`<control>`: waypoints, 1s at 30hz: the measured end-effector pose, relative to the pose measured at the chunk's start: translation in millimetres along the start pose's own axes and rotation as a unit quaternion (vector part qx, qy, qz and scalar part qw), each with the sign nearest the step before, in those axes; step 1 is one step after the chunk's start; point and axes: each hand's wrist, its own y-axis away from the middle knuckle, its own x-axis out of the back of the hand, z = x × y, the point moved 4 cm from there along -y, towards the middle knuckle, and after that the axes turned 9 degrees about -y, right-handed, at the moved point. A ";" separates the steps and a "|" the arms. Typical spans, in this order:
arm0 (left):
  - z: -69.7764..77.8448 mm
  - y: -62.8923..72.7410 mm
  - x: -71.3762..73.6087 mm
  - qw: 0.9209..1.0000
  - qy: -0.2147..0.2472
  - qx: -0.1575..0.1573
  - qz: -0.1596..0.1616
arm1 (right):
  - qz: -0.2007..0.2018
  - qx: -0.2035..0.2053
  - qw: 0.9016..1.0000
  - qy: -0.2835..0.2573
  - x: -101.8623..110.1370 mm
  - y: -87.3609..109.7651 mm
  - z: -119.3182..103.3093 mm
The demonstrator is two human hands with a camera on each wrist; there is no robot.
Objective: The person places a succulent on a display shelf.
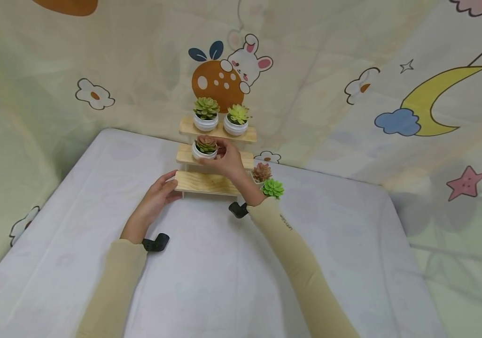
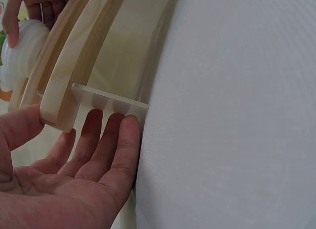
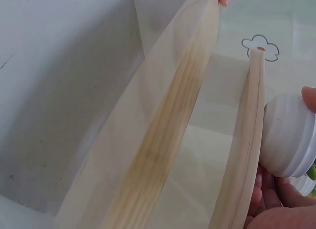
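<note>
A tiered stand point(image 1: 209, 184) has three pale wooden shelves on clear supports. My right hand point(image 1: 229, 162) grips a white-potted succulent point(image 1: 206, 144) with reddish-green leaves at the middle shelf, thumb and fingers around the pot. In the right wrist view that white pot point(image 3: 286, 135) is right at the shelf's surface. My left hand point(image 1: 156, 196) holds the left end of the bottom shelf. The left wrist view shows its thumb against the board end point(image 2: 57, 115) and its fingertips at the clear support point(image 2: 111, 98).
On the top shelf stand two white-potted succulents, a green one point(image 1: 206, 112) and a yellow-green one point(image 1: 237, 118). Right of the stand, a reddish succulent point(image 1: 262, 172) and a bright green one point(image 1: 273, 188) are partly hidden by my right arm. A patterned cloth point(image 1: 148, 61) hangs behind the white-covered table point(image 1: 198, 272).
</note>
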 end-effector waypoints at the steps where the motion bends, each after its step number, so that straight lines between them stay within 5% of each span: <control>1: 0.1 0.0 -0.8 1.000 0.001 -0.001 -0.001 | 0.000 0.002 1.000 0.002 -0.2 0.1 -0.2; 17: 2.0 -2.6 -8.5 1.000 0.014 -0.008 -0.006 | -0.016 0.019 0.999 0.021 4.3 3.7 -3.3; 30: -0.8 -0.6 -1.9 1.000 0.012 -0.001 -0.002 | 0.027 0.015 0.998 -0.048 44.6 21.6 3.2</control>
